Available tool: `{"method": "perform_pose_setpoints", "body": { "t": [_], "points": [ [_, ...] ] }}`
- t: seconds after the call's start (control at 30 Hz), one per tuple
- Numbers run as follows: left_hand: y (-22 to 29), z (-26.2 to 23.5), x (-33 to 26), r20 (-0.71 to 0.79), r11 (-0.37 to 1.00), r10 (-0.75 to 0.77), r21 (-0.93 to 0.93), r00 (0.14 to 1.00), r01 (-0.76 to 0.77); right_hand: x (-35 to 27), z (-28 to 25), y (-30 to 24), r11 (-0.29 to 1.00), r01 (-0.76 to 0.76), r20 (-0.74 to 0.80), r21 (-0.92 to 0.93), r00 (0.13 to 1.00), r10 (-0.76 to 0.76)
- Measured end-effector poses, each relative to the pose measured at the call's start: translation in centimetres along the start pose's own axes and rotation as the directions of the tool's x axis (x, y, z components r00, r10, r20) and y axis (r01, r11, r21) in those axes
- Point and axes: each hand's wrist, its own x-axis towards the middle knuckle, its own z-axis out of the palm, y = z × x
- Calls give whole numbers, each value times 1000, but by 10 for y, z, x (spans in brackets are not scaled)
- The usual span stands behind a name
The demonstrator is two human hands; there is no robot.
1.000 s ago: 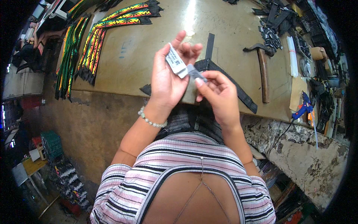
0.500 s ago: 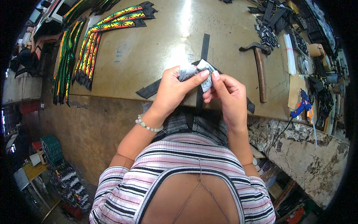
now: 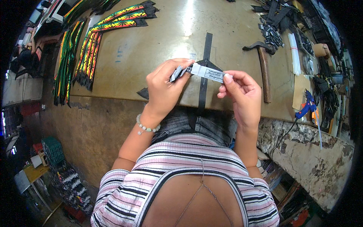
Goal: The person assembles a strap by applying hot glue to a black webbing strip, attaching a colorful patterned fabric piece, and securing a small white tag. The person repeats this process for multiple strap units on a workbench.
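Here, head view: white label strip held above worktop's near edge, long axis running left-right between both hands. Left hand pinches its left end w/ folded grey bit, right hand pinches right end; both grips closed on it, black strap just beneath.

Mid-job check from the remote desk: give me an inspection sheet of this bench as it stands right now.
Surface: worn tan workbench, scuffed, front edge chipped at the right.
Job's things: small white label held between both hands above a black strap lying on the bench.
Clutter: striped green, yellow and red straps at the left; hammer; black buckle parts; white sticks.
Grippers: left hand pinches the label's left end; right hand pinches its right end.
Cables: cord hanging from the blue glue gun over the bench edge.
Surroundings: green crate on the floor at the left.
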Motion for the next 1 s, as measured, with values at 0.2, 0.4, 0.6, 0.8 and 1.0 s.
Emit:
{"method": "perform_pose_setpoints", "body": {
  "t": [0.2, 0.4, 0.6, 0.8, 1.0],
  "points": [
    [-7, -9, 8, -158, 997, 13, 72, 987, -2, -9, -10, 3, 1000, 8, -62, -30, 998, -10],
    [7, -28, 3, 286, 608, -505, -552, 815, 570, -12, -10, -3, 995, 79, -108, -59, 990, -85],
    [9, -7, -15, 586, 403, -333, -621, 739, 673, -19, 7, 0, 933, 193, -121, -304, 963, -239],
    [21, 8, -19, 567, 434, -454, -532, 687, 727, -24, 10, -1, 829, 283, -36, -481, 939, -342],
    [22, 8, -17, 608, 486, -439, -459, 661, 744, -29, 12, 2, 939, 151, 3, -308, 987, -158]
  ]
}}
